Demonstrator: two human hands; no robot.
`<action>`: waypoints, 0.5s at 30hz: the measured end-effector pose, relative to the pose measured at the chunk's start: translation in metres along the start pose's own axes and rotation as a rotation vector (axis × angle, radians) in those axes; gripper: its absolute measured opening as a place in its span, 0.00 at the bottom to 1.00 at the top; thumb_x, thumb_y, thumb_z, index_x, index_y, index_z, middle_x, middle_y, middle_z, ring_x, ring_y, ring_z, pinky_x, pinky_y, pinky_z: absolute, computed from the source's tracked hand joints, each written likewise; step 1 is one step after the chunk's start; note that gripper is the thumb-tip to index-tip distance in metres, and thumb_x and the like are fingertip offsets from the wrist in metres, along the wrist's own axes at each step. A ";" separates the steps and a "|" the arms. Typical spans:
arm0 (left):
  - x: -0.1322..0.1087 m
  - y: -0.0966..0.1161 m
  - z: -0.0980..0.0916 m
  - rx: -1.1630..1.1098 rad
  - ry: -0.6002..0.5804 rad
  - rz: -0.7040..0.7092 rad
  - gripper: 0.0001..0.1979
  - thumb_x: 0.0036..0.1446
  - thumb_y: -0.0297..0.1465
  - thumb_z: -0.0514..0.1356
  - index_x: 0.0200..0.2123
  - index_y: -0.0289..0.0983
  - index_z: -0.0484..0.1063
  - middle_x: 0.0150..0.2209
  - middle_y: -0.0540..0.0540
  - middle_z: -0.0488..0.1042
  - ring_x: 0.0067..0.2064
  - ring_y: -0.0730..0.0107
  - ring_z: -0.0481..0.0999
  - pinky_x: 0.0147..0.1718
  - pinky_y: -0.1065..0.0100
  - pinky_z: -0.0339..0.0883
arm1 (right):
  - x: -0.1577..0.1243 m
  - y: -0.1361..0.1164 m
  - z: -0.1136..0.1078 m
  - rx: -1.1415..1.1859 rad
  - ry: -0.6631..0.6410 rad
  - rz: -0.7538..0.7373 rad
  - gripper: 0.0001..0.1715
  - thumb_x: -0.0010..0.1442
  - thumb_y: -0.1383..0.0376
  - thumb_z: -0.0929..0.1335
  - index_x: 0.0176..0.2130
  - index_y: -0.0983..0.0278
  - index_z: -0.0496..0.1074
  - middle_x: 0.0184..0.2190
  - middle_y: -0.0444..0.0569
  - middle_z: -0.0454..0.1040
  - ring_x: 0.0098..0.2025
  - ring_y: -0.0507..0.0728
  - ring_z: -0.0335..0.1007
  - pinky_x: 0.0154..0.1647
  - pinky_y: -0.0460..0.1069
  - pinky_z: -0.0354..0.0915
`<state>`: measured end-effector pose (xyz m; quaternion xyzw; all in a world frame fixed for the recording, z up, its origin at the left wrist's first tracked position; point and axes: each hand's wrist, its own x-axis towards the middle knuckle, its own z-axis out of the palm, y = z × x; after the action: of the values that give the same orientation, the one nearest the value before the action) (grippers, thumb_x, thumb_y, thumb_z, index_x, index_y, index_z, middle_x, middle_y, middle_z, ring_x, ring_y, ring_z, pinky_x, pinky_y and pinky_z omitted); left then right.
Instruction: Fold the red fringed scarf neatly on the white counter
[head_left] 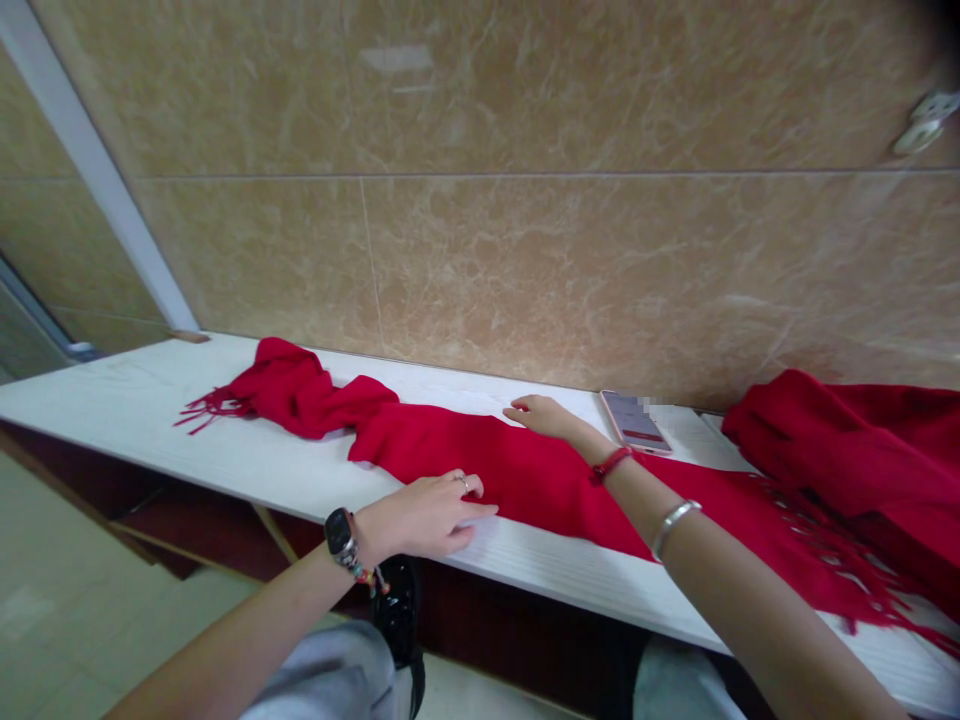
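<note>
Scarf (450, 445) is lying left-to-right along the counter (150, 420) (fringed ends); left grip (427, 515) and right grip (541, 414) are pressing flat, apparently open, mid-length.

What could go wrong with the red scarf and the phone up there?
1. The phone lies close to the right hand; a sideways sweep might knock it.
2. The scarf runs near the front edge of the table by the left hand, so a tug could slide it off.
3. Its fringe lies beside the second red cloth and may tangle.
</note>
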<state>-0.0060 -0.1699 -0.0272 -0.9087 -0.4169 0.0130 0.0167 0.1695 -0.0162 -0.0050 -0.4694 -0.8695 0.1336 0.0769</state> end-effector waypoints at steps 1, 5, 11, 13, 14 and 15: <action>-0.001 0.002 -0.001 -0.004 -0.001 -0.006 0.20 0.58 0.32 0.52 0.55 0.44 0.64 0.47 0.44 0.66 0.46 0.61 0.67 0.43 0.64 0.64 | 0.016 -0.002 0.002 -0.002 -0.047 0.017 0.23 0.62 0.58 0.59 0.45 0.70 0.73 0.45 0.59 0.74 0.42 0.59 0.70 0.41 0.48 0.63; -0.006 0.004 0.000 -0.027 0.004 0.002 0.20 0.59 0.33 0.52 0.56 0.42 0.63 0.48 0.42 0.66 0.45 0.61 0.67 0.45 0.63 0.63 | 0.057 -0.005 0.010 0.010 -0.202 -0.006 0.19 0.58 0.59 0.64 0.35 0.71 0.76 0.31 0.53 0.76 0.30 0.53 0.67 0.32 0.46 0.61; -0.008 0.001 0.004 -0.022 0.027 0.034 0.21 0.59 0.33 0.52 0.56 0.39 0.63 0.46 0.40 0.67 0.45 0.60 0.67 0.48 0.60 0.61 | 0.079 0.002 0.014 0.034 -0.321 -0.037 0.11 0.53 0.64 0.67 0.30 0.70 0.76 0.18 0.43 0.68 0.20 0.48 0.56 0.23 0.44 0.56; -0.008 0.000 0.005 -0.024 0.029 0.034 0.21 0.59 0.33 0.52 0.56 0.40 0.63 0.46 0.41 0.67 0.44 0.59 0.68 0.47 0.59 0.61 | 0.084 0.004 0.015 0.037 -0.314 -0.050 0.10 0.53 0.66 0.66 0.31 0.69 0.75 0.19 0.42 0.69 0.21 0.47 0.56 0.24 0.44 0.56; -0.007 -0.001 0.005 -0.025 0.025 0.033 0.21 0.59 0.33 0.52 0.55 0.41 0.63 0.46 0.41 0.67 0.43 0.59 0.68 0.46 0.59 0.62 | 0.085 0.005 0.017 0.036 -0.301 -0.058 0.10 0.53 0.67 0.66 0.32 0.69 0.75 0.20 0.42 0.69 0.22 0.48 0.57 0.25 0.44 0.57; -0.007 -0.002 0.005 -0.028 0.018 0.032 0.21 0.58 0.33 0.52 0.55 0.42 0.63 0.46 0.41 0.67 0.43 0.59 0.68 0.45 0.59 0.62 | 0.086 0.005 0.019 0.032 -0.284 -0.065 0.09 0.52 0.67 0.66 0.33 0.69 0.75 0.21 0.43 0.70 0.23 0.48 0.59 0.26 0.43 0.57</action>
<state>-0.0119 -0.1742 -0.0319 -0.9154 -0.4025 -0.0007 0.0077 0.1214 0.0556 -0.0236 -0.4162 -0.8840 0.2100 -0.0352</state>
